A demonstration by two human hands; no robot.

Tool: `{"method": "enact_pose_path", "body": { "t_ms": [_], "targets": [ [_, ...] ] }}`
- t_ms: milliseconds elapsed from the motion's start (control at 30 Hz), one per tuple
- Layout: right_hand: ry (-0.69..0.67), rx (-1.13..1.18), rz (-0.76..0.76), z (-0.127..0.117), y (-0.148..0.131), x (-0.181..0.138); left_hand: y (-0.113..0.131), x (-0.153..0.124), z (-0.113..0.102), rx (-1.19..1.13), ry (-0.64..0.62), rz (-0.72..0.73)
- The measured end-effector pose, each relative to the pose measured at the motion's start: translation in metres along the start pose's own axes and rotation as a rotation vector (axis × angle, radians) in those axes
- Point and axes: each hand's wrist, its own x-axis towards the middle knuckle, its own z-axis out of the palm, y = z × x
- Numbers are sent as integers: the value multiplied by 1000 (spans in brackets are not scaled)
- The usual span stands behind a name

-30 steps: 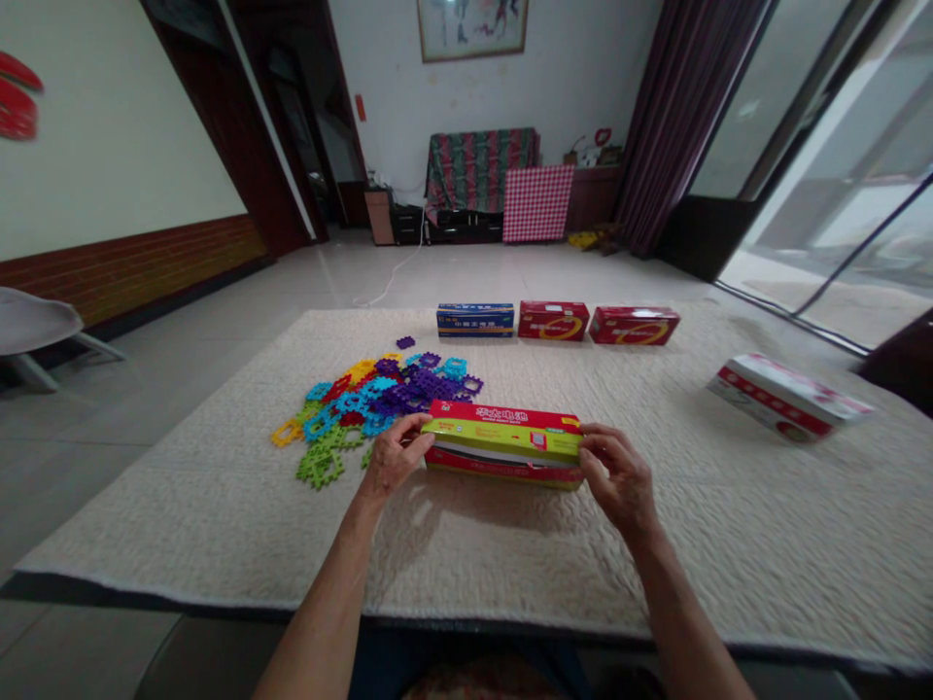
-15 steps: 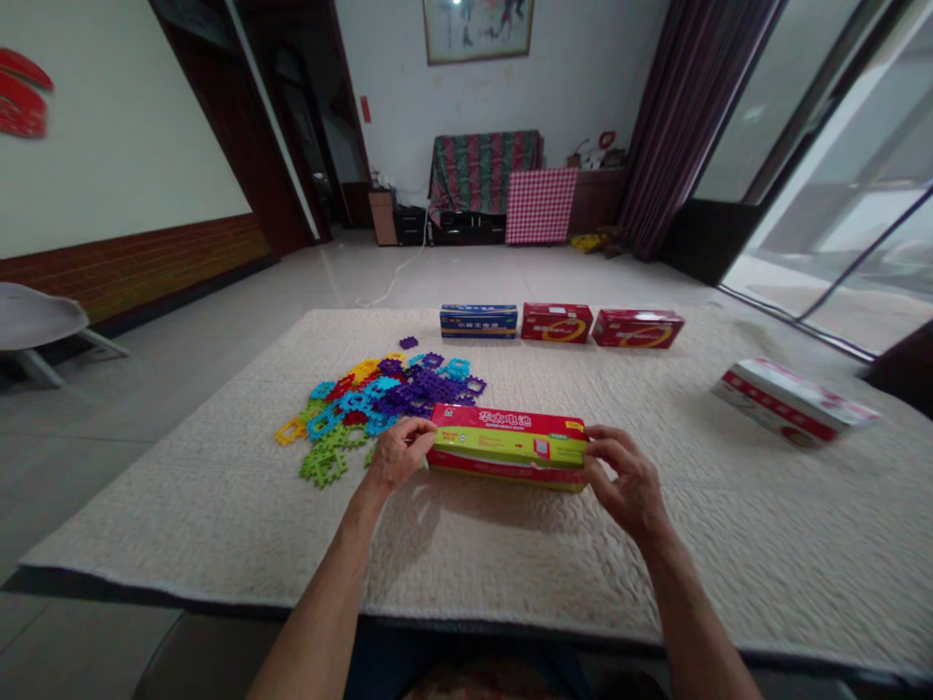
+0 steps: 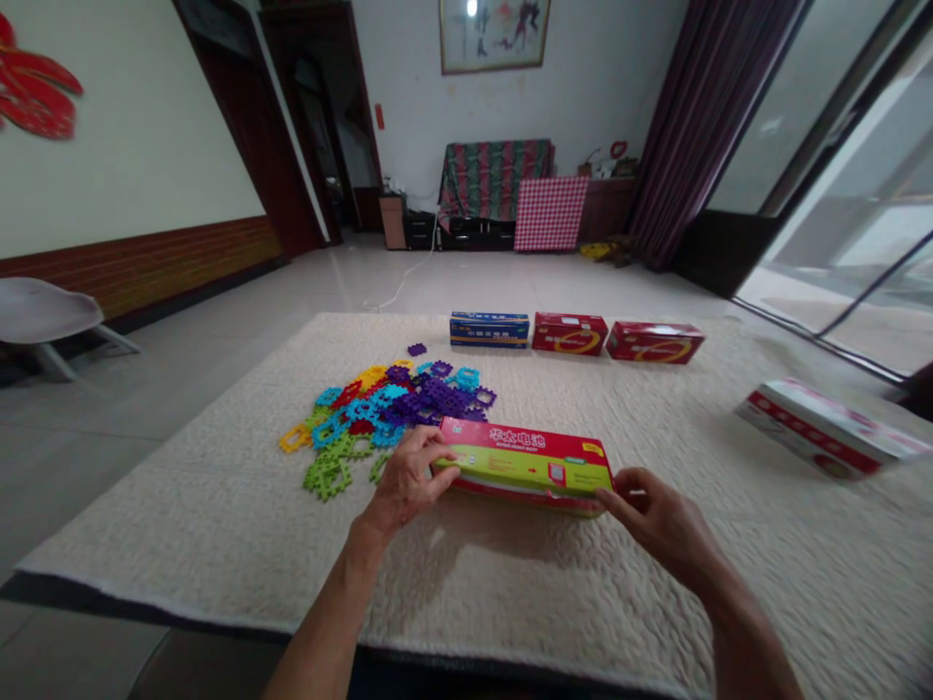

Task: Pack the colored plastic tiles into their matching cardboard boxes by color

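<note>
A long red and yellow-green battery box lies on the cream quilted cover in front of me. My left hand is closed on its left end, thumb on the green band and fingers behind. At the other end, my right hand pinches the box's right front corner between thumb and fingers. A whitish gap shows along the box's front edge, under the green flap. Just beyond the box and to its left is a heap of plastic interlocking pieces in purple, blue, green, yellow and red.
Along the far side stand a blue box and two red boxes, the middle one beside the right one. A white and red box lies at the right. The quilted cover ends near my body. A pale stool stands left.
My view has shifted, so the whole scene sits a little lower and further right. My left thumb has moved onto the green band, and my right hand has come lower on the box's end.
</note>
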Motion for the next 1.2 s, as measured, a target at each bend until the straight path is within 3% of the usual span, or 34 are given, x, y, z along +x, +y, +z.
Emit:
{"method": "enact_pose_path", "body": {
  "t_ms": [133,367,500,600,700,800,933,1067,1200],
  "targets": [
    [23,33,24,6,-4,9,-5,0,4,8,-60,76],
    [-69,35,99,8,-5,18,-4,7,12,44,-53,146],
    [-92,99,100,11,-11,27,-6,27,1,77,-17,202],
    [-94,165,51,17,-25,48,-20,54,-20,115,43,227],
    [-94,352,-50,36,-48,83,-48,88,-50,170,143,205],
    [-32,542,-69,73,-68,125,-90,125,-80,242,239,151],
    [26,494,-150,136,-79,175,-158,170,-108,341,338,42],
    [187,286,-332,184,-70,205,-222,204,-115,397,408,-44],
    [170,297,-282,216,-41,213,-268,227,-104,410,422,-94]
  ]
}}
